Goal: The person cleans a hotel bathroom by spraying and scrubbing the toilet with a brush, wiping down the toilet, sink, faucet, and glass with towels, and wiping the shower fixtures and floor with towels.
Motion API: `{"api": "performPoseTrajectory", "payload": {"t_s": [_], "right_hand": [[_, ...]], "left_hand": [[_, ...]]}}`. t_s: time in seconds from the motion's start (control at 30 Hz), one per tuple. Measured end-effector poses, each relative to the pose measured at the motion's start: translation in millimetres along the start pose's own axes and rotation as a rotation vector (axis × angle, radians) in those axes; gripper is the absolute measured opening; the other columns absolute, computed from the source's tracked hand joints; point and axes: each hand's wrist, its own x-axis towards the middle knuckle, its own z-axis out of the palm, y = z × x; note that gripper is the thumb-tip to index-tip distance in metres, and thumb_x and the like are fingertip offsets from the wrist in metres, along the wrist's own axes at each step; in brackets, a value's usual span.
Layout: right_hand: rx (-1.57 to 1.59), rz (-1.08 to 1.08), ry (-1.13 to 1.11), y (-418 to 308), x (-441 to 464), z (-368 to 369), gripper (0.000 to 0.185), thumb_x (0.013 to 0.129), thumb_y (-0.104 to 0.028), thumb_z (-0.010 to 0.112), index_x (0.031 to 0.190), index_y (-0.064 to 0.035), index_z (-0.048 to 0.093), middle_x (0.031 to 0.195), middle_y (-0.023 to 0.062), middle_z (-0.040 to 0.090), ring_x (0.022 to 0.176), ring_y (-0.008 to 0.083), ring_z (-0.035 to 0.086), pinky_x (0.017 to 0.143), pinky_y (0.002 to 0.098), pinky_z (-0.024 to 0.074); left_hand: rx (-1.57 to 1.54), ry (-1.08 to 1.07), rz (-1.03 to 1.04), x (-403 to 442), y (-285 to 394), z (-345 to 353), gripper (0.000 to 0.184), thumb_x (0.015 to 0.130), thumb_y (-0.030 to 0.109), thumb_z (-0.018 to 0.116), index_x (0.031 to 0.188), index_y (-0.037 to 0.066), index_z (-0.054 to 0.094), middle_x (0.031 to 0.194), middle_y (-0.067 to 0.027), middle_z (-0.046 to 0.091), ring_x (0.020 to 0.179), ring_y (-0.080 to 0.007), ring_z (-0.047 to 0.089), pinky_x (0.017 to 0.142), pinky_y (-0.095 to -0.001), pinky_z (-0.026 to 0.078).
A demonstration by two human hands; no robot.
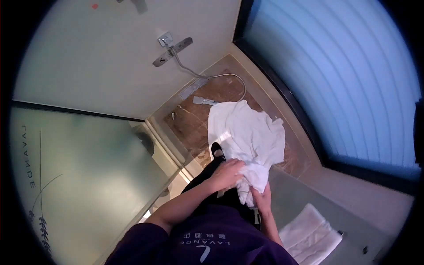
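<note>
A large white towel [249,132] spreads over the brown tiled floor, its near end bunched up in front of my body. My left hand [227,173] is closed on the bunched cloth from the left, and part of its fingers is hidden in the folds. Lower and to the right, my right hand [263,198] grips the hanging end of the same towel. My foot in a black shoe [216,149] is beside the towel's left edge.
A shower hose [198,74] loops from the wall fitting [172,52] down to the towel. On the brown floor [185,128] lies a pale flat object [204,101]. Another white towel [311,234] hangs at lower right. A frosted glass panel [84,176] stands left; a dark-framed window [335,79] is right.
</note>
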Motion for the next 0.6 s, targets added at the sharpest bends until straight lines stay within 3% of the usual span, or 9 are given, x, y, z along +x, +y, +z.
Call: {"api": "performPoseTrajectory", "payload": {"t_s": [0.1, 0.13, 0.17, 0.2, 0.3, 0.37, 0.5, 0.53, 0.6], "right_hand": [[-0.187, -0.072, -0.169, -32, 47, 16, 0.046, 0.072, -0.013, 0.066, 0.113, -0.0028, 0.046, 0.103, 0.0088, 0.056, 0.095, 0.0162, 0.051, 0.082, 0.0293, 0.0407], [-0.228, -0.102, -0.252, -43, 64, 24, 0.046, 0.072, -0.013, 0.066, 0.112, -0.003, 0.046, 0.102, 0.0091, 0.056, 0.095, 0.0164, 0.052, 0.082, 0.0295, 0.041], [-0.295, -0.008, -0.323, -72, 73, 37, 0.045, 0.071, -0.016, 0.068, 0.109, -0.0028, 0.047, 0.101, 0.0109, 0.057, 0.092, 0.0197, 0.053, 0.08, 0.0308, 0.0422], [-0.369, -0.238, -0.497, -75, 88, 41, 0.046, 0.071, -0.02, 0.069, 0.109, -0.0032, 0.047, 0.097, 0.0116, 0.055, 0.089, 0.0239, 0.054, 0.077, 0.0314, 0.0434], [-0.483, -0.376, -1.02, -97, 129, 69, 0.046, 0.075, -0.022, 0.065, 0.112, -0.0028, 0.046, 0.096, 0.0143, 0.051, 0.086, 0.0279, 0.053, 0.077, 0.0326, 0.0441], [-0.482, -0.177, -1.314, -105, 163, 78, 0.048, 0.08, -0.026, 0.06, 0.118, -0.0023, 0.044, 0.104, 0.0156, 0.052, 0.089, 0.027, 0.055, 0.081, 0.0318, 0.0432], [-0.485, 0.228, -1.656, -90, 265, 87, 0.046, 0.083, -0.021, 0.058, 0.123, -0.0035, 0.043, 0.109, 0.0101, 0.055, 0.097, 0.0135, 0.054, 0.083, 0.0263, 0.0434], [-0.387, 0.631, -1.601, -74, 297, 92, 0.045, 0.084, -0.02, 0.057, 0.123, -0.0035, 0.043, 0.105, 0.0091, 0.058, 0.097, 0.0114, 0.054, 0.083, 0.0264, 0.0433], [-0.569, 0.346, -1.458, -21, 374, 88, 0.037, 0.085, -0.014, 0.051, 0.12, -0.0026, 0.045, 0.093, 0.0051, 0.06, 0.084, 0.0103, 0.056, 0.078, 0.0258, 0.0443]], "left_hand": [[0.179, 0.633, -0.029, 7, -23, -20, 0.039, 0.061, 0.009, 0.066, 0.096, 0.003, 0.05, 0.099, -0.0141, 0.049, 0.092, -0.0317, 0.047, 0.078, -0.0378, 0.041], [-0.064, 0.81, -0.23, 9, -32, -16, 0.041, 0.068, 0.011, 0.064, 0.103, 0.003, 0.047, 0.106, -0.0115, 0.05, 0.099, -0.0292, 0.047, 0.082, -0.0365, 0.04], [-0.693, 0.794, -0.551, 9, -52, 1, 0.042, 0.073, 0.014, 0.062, 0.11, 0.004, 0.044, 0.111, -0.0094, 0.049, 0.102, -0.0266, 0.046, 0.086, -0.0355, 0.038], [-1.338, 0.712, -0.844, 13, -68, 14, 0.044, 0.078, 0.016, 0.059, 0.116, 0.004, 0.042, 0.115, -0.0074, 0.048, 0.105, -0.024, 0.045, 0.09, -0.0345, 0.037], [-0.846, 0.498, -0.13, 19, -94, 17, 0.049, 0.087, 0.024, 0.048, 0.131, 0.009, 0.03, 0.122, -0.0091, 0.043, 0.107, -0.0213, 0.045, 0.09, -0.0356, 0.04], [-1.503, 0.705, -0.286, 38, -111, 29, 0.049, 0.088, 0.028, 0.044, 0.131, 0.009, 0.03, 0.123, -0.0098, 0.043, 0.109, -0.0235, 0.044, 0.092, -0.0378, 0.038], [-1.988, 0.939, -0.243, 55, -103, -18, 0.055, 0.086, 0.042, 0.041, 0.13, 0.01, 0.032, 0.125, -0.0094, 0.043, 0.111, -0.0265, 0.044, 0.095, -0.0429, 0.035], [-2.103, 0.985, -0.229, 55, -108, -33, 0.057, 0.086, 0.046, 0.04, 0.129, 0.01, 0.033, 0.125, -0.0093, 0.043, 0.112, -0.0272, 0.044, 0.096, -0.0441, 0.034], [-2.237, 1.036, -0.255, 62, -131, -40, 0.059, 0.086, 0.05, 0.038, 0.128, 0.009, 0.034, 0.124, -0.0093, 0.044, 0.112, -0.0278, 0.044, 0.096, -0.0457, 0.034]]}}
